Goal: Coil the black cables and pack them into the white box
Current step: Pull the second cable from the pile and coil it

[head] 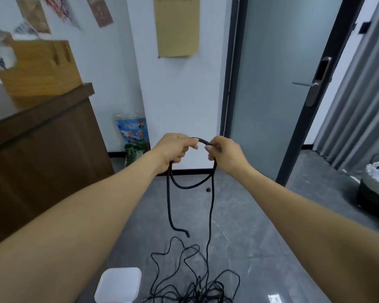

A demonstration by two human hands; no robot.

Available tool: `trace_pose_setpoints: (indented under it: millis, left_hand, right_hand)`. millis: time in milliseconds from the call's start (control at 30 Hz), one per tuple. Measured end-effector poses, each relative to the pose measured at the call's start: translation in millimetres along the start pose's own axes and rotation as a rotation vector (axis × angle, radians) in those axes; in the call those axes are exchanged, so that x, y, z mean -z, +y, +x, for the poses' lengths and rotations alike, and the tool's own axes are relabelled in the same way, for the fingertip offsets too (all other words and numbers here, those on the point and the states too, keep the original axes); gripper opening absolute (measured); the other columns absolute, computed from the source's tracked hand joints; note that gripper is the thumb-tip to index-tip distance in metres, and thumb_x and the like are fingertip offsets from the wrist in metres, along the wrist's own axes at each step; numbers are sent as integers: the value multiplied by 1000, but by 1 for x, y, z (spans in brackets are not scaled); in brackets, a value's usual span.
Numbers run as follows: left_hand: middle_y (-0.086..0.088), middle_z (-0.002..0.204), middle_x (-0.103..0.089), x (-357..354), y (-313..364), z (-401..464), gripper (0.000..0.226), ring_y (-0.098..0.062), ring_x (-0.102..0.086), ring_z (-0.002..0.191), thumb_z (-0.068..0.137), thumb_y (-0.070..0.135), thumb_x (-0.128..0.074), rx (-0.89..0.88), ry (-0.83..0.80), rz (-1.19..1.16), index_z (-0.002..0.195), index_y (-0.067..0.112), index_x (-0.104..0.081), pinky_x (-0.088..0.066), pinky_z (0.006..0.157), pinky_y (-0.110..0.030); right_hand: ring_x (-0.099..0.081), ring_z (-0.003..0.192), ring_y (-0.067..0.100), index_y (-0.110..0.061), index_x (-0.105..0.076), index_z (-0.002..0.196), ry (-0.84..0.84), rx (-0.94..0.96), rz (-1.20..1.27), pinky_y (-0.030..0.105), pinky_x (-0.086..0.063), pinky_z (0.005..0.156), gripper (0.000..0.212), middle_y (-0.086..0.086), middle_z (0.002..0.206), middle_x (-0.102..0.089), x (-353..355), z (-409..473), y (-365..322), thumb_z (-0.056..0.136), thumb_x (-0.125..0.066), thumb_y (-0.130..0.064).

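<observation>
A black cable [211, 206] is held up in front of me by both hands. My left hand [175, 150] grips one side of a small loop, and a short free end hangs below it. My right hand [224, 154] pinches the other side of the loop. From the right hand the cable drops to a tangled heap of black cables [197, 283] on the grey floor. A white box [118, 285] stands on the floor just left of the heap, at the bottom edge of the view.
A brown wooden cabinet [42, 149] with a cardboard box [39, 68] on top stands at the left. A printed bag [135, 141] leans on the white wall. A glass door [278, 84] is at the right, and a bin [376, 189] at the far right.
</observation>
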State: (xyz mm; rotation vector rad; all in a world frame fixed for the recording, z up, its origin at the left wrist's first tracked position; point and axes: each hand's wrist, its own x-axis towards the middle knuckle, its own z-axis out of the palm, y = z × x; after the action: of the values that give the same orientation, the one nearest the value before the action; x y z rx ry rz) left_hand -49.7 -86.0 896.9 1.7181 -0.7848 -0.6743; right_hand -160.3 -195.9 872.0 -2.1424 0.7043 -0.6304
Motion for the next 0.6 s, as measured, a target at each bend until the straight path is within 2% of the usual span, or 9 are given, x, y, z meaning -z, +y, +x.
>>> trace_pose_setpoints:
  millis: [100,200,267,367,433,500,600]
  left_hand:
    - [4,62,-42,8,54,0,11,-10,-37,55,88,17,-65,-71,44,-24,78,15,-62,-37,54,-18]
    - [2,77,-54,14,90,2,14,-11,-51,73,89,13,-63,-94,122,-37,78,19,-57,-47,72,-23]
    - [1,86,-58,19,103,2,11,-12,-57,80,93,17,-59,-71,161,-53,82,19,-56,-50,72,-24]
    - [-2,88,-56,22,118,-2,15,-12,-60,76,96,19,-52,-69,199,-96,83,14,-57,-51,69,-22]
    - [-2,78,-51,23,130,-8,22,-12,-57,68,97,22,-51,-104,216,-89,79,12,-58,-48,63,-19]
    - [-1,68,-45,26,142,-13,28,-13,-49,61,97,27,-51,-146,238,-127,75,11,-58,-46,58,-19]
    - [0,63,-34,34,163,-19,32,-13,-34,53,99,32,-46,-226,284,-201,77,11,-57,-40,56,-24]
  right_hand:
    - [-59,68,17,-11,-48,90,22,7,62,32,-50,71,14,4,80,-57,44,11,-43,99,-42,-21]
    - [-46,64,22,-8,-43,88,121,-19,165,20,-48,54,13,-1,72,-47,84,24,-79,99,-37,-13]
    - [-44,64,21,-8,-41,84,197,-19,250,9,-41,40,16,-2,74,-47,112,32,-98,98,-35,-7]
    - [-47,66,21,-8,-41,85,282,-3,292,6,-33,33,15,4,85,-50,150,39,-121,97,-33,-3]
    - [-49,65,25,-7,-40,92,330,-8,315,7,-33,32,11,9,92,-51,169,43,-135,97,-32,-3]
    - [-55,58,22,-7,-42,96,390,-72,391,11,-36,31,10,13,100,-55,185,46,-148,99,-32,-7]
    - [-56,55,13,-7,-43,96,418,-142,383,22,-46,41,11,16,108,-58,201,44,-156,101,-34,-12]
